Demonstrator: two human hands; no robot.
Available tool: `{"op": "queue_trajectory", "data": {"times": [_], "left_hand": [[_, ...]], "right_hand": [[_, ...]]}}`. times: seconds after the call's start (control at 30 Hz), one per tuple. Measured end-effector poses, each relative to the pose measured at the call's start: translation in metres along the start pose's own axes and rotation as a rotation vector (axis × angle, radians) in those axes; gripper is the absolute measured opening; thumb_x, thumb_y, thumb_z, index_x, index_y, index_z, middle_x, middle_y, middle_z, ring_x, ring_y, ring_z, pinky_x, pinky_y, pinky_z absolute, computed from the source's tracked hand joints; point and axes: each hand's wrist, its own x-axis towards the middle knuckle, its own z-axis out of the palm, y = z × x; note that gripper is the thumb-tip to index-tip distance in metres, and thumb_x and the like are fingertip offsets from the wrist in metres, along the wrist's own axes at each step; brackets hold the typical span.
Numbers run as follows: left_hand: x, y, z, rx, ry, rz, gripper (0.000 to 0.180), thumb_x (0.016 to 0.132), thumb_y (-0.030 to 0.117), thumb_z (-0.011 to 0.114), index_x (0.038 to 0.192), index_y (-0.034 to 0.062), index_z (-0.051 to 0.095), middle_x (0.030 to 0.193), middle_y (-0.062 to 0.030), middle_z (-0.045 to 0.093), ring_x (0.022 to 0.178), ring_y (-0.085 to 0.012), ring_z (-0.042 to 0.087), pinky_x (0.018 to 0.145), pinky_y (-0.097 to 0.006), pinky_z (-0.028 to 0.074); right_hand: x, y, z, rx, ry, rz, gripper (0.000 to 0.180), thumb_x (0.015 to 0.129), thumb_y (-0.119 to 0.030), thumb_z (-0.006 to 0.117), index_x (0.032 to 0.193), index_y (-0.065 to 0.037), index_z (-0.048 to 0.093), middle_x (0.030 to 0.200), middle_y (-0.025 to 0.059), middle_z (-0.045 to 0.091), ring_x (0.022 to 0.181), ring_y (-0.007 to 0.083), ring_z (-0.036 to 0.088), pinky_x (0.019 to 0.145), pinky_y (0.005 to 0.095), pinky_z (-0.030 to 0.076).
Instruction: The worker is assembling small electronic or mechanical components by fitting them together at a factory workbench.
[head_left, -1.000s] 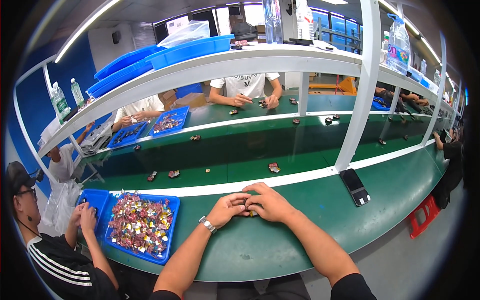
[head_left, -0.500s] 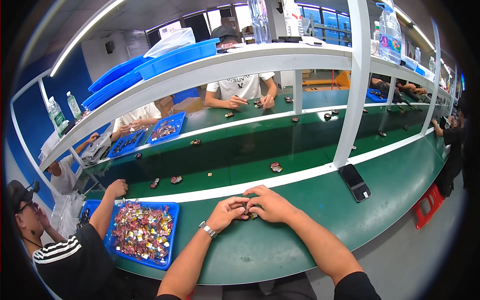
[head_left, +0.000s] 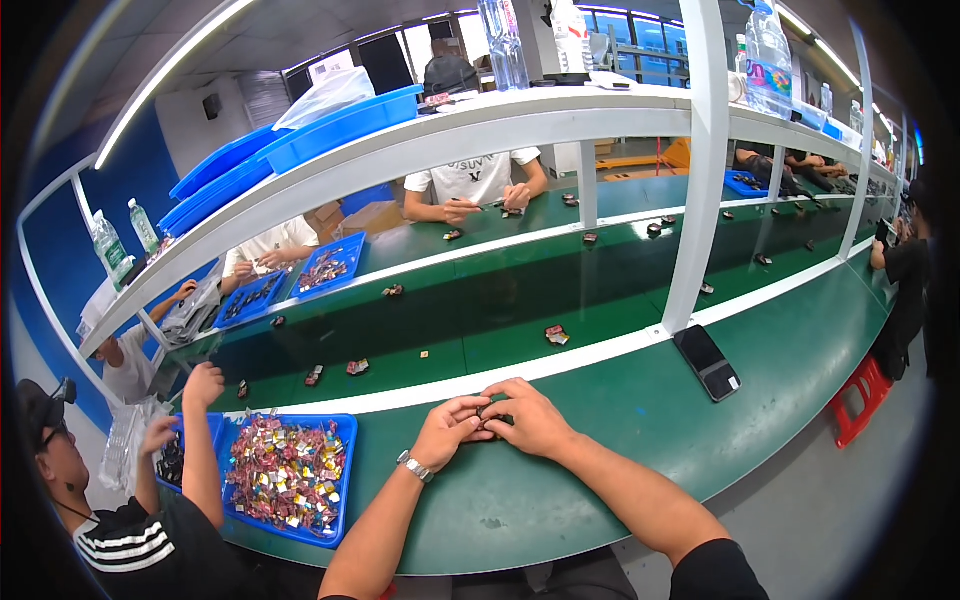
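My left hand (head_left: 446,436), with a metal-banded watch (head_left: 415,466) at its wrist, and my right hand (head_left: 532,420) meet over the green work surface. Their fingertips pinch a small dark part (head_left: 484,412) between them. Most of it is covered by the fingers, so its exact kind cannot be made out. To the left of my forearm stands a blue tray (head_left: 350,470) heaped with small pink, white and yellow pieces (head_left: 285,475).
A black phone (head_left: 708,363) lies right of my hands, by a white post (head_left: 697,200). Beyond the white rail, small assemblies (head_left: 557,335) sit spaced along the green belt (head_left: 480,370). A co-worker (head_left: 130,500) sits at left beside another blue tray. Others work across the belt.
The assemblies on the belt have shifted slightly, and another shows near the left co-worker's raised hand. My hands stay together, their fingers slightly repositioned around the dark part. The view has tilted a little.
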Motion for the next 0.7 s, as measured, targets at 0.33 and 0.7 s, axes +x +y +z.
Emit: {"op": "queue_trajectory", "data": {"times": [0.33, 0.7], "left_hand": [[0.000, 0.002, 0.002, -0.010, 0.011, 0.000, 0.033, 0.096, 0.002, 0.055, 0.128, -0.0048, 0.051, 0.119, -0.0159, 0.061, 0.104, -0.0237, 0.066, 0.089, -0.034, 0.058], [0.001, -0.003, -0.001, 0.028, 0.040, 0.018, 0.031, 0.096, 0.001, 0.054, 0.126, -0.0053, 0.051, 0.116, -0.0176, 0.063, 0.102, -0.0237, 0.066, 0.089, -0.034, 0.059]], "right_hand": [[0.001, 0.011, 0.002, 0.118, 0.002, 0.033, 0.016, 0.079, -0.013, 0.072, 0.094, -0.013, 0.076, 0.118, 0.0053, 0.064, 0.115, 0.0262, 0.054, 0.100, 0.0388, 0.044], [0.000, 0.006, 0.006, 0.110, 0.056, 0.023, 0.015, 0.079, -0.013, 0.072, 0.093, -0.013, 0.076, 0.118, 0.0043, 0.064, 0.116, 0.0262, 0.054, 0.099, 0.0386, 0.045]]}}
